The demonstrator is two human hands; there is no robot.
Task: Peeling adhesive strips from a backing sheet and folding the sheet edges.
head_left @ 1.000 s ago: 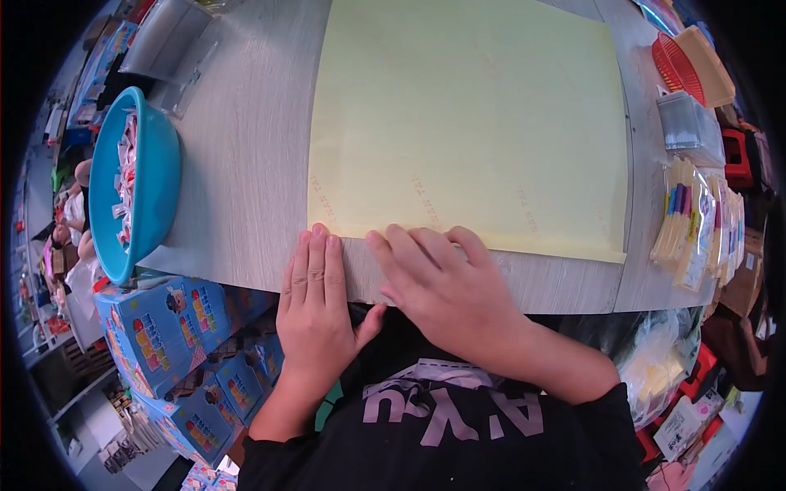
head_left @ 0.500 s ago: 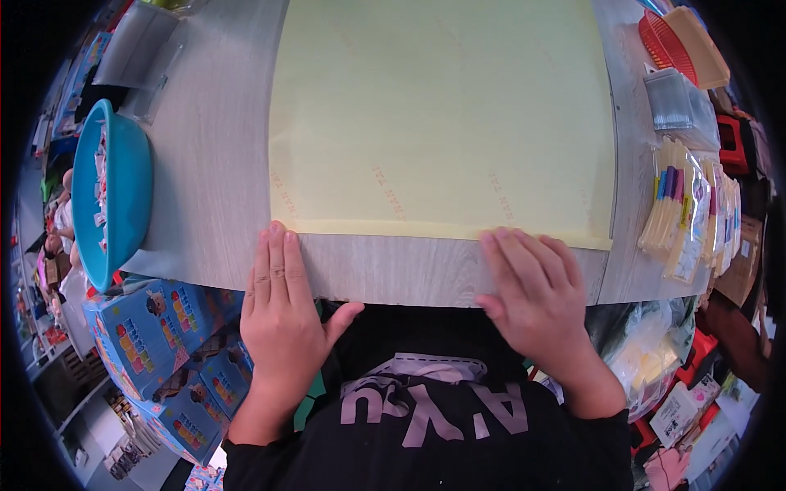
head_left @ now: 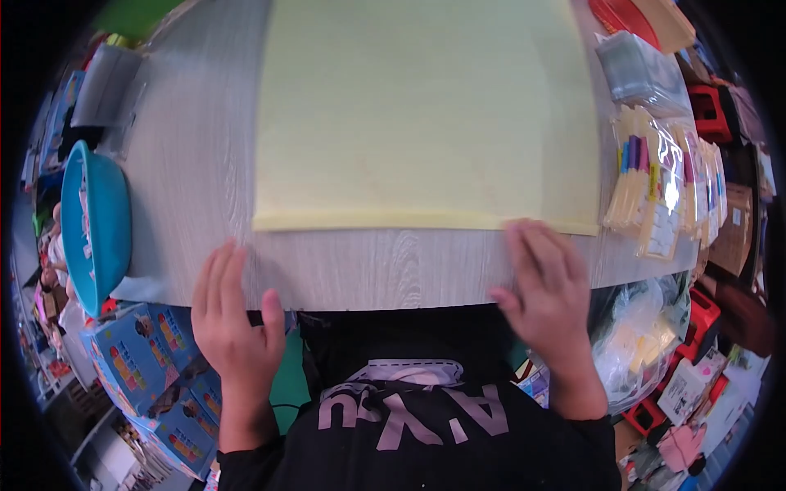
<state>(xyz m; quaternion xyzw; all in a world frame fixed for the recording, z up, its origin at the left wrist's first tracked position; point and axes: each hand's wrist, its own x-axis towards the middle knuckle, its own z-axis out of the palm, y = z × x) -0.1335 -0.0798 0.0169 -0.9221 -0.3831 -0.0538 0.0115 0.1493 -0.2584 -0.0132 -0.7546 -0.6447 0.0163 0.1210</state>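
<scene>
A large pale-yellow sheet of paper (head_left: 417, 123) with faint red print lies over the table, its near edge turned up in a narrow folded strip (head_left: 377, 221). My right hand (head_left: 547, 286) rests with fingertips on that strip toward its right end; the fingers are stretched out, the thumb held away. My left hand (head_left: 233, 315) is off the paper, over the table's front edge just left of the sheet's near left corner. Its fingers are extended, the thumb stands apart, and nothing is in it.
On the left stands a turquoise basin (head_left: 106, 229) with small packets inside; blue printed boxes (head_left: 139, 352) are stacked below. Along the right lie bagged cream sticks with coloured bands (head_left: 647, 180), clear plastic packs (head_left: 643, 69) and a red basket (head_left: 626, 18). A plastic bag (head_left: 639, 344) hangs lower right.
My left hand has come off the folded edge and moved left and toward me. My right hand has slid a little rightward along the strip. The whole view has shifted slightly.
</scene>
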